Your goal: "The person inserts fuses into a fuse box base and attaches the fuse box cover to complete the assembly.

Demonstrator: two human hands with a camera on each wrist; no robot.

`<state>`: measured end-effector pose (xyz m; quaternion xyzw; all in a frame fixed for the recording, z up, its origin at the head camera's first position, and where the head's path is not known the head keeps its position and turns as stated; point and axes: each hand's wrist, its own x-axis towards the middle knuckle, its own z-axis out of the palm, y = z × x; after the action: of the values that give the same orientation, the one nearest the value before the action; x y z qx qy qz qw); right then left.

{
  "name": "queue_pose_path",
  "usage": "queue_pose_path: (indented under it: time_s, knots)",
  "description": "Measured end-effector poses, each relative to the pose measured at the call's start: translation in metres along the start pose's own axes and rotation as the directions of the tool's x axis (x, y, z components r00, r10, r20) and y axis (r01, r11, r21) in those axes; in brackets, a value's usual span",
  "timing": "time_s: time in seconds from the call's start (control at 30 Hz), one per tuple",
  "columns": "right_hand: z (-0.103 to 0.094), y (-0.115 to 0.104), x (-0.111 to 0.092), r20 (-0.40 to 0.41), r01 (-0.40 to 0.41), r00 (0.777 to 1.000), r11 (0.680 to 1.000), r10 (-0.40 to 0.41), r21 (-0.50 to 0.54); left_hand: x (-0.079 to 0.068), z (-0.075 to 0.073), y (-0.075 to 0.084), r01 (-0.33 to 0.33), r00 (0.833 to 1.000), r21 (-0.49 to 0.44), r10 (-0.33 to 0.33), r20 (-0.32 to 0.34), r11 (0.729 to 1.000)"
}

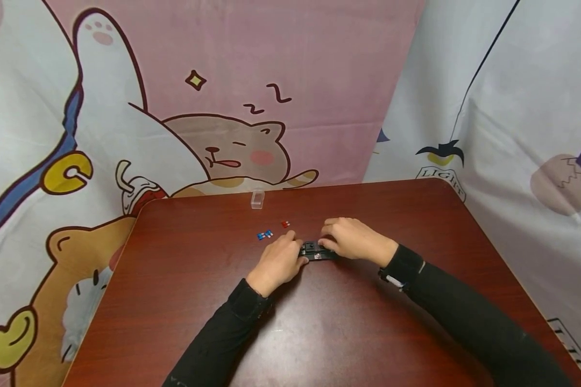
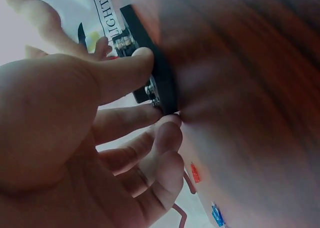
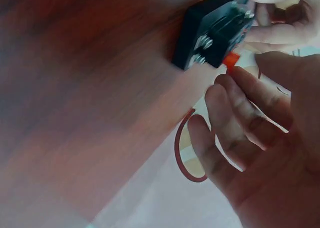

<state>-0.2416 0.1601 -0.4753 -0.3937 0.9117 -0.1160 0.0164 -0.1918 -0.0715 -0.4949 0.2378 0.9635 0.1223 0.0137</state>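
A small black fuse block (image 1: pixel 313 250) with metal screw terminals lies between the two hands on the table. My left hand (image 1: pixel 280 259) grips its left end, thumb pressed along the side and a finger underneath in the left wrist view. At the other end my right hand (image 1: pixel 351 238) pinches a red blade fuse (image 3: pixel 231 59) against the block's face. How deep that fuse sits cannot be told. Just beyond the left hand lie another red blade fuse (image 1: pixel 285 224) and two blue blade fuses (image 1: pixel 261 236).
Toward the table's far edge stands a clear plastic box (image 1: pixel 257 199). The brown wooden table (image 1: pixel 392 333) reaches back to a printed cloth (image 1: pixel 344 80) hanging behind it and along the sides.
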Motion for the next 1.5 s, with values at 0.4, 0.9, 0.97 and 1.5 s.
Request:
queue_pose_path:
  time_s: [0.4, 0.9, 0.97, 1.5]
  knots:
    - [0.004, 0.003, -0.011, 0.151, -0.174, 0.975, 0.982, 0.162, 0.068, 0.000, 0.004, 0.000, 0.011, 1.000, 0.003, -0.011, -0.009, 1.000]
    - [0.018, 0.005, -0.013, 0.121, -0.216, 0.972, 0.968, 0.202, 0.128, -0.002, 0.003, -0.001, 0.009, 1.000, -0.005, -0.009, 0.010, 1.000]
    - [0.018, 0.005, -0.013, 0.120, -0.216, 0.972, 0.968, 0.201, 0.129, -0.002, -0.001, -0.004, 0.008, 1.000, -0.005, -0.008, 0.005, 1.000]
    - [0.015, 0.009, -0.014, 0.129, -0.208, 0.974, 0.965, 0.188, 0.158, 0.013, -0.043, -0.095, 0.231, 0.964, -0.051, -0.236, -0.122, 0.972]
